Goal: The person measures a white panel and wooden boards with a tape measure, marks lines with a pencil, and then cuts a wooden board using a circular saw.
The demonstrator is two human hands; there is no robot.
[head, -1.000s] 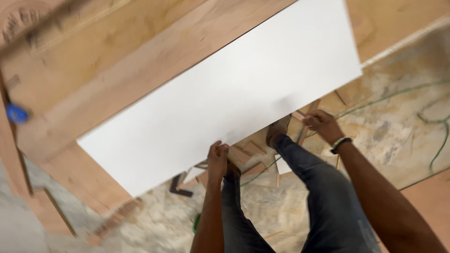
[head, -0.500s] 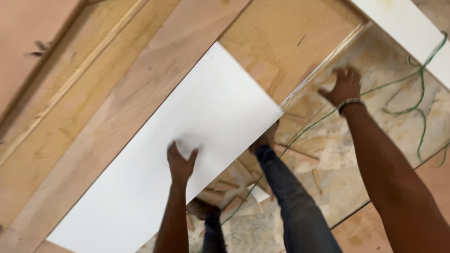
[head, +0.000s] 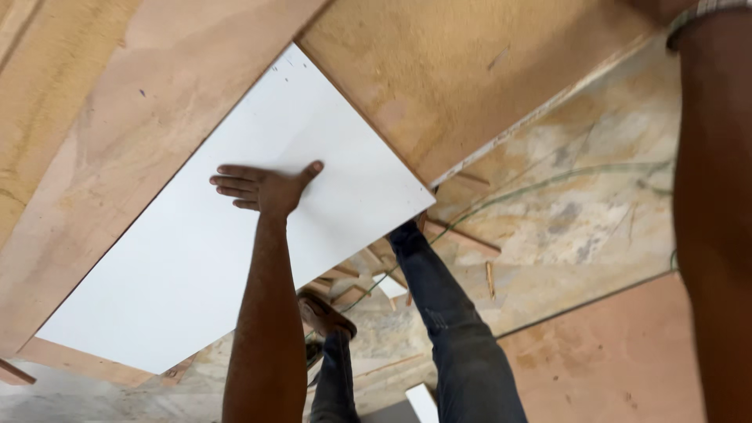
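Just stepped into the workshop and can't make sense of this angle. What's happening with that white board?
A person is handling a large white panel that lies against brown plywood sheets. Their left hand is pressed flat on the white face, fingers spread. The right arm reaches up at the right edge of the view, a wristband showing, but that hand is out of frame. Below, their legs in dark jeans stand on a floor strewn with wood offcuts and a green cable.

Under my jeans-clad legs, wood scraps are littering the dusty floor, and a green cord is trailing across it.
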